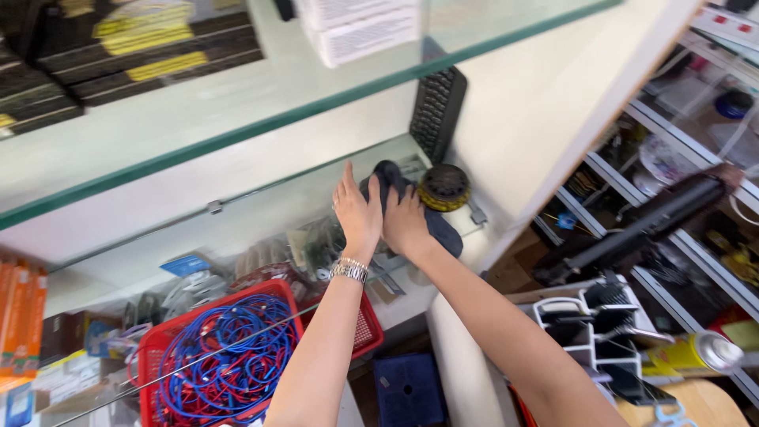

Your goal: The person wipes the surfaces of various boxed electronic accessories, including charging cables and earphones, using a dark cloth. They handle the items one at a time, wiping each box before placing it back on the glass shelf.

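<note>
Both hands press a dark cloth flat on the glass shelf: the left hand spread open, the right hand bearing down beside it. Wiping looks underway near the yellow-rimmed round spool; the shelf's left stretch looks unreached.

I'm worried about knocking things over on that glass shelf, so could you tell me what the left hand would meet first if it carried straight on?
Probably the dark cloth at the left hand's fingertips; depth is unclear.
</note>
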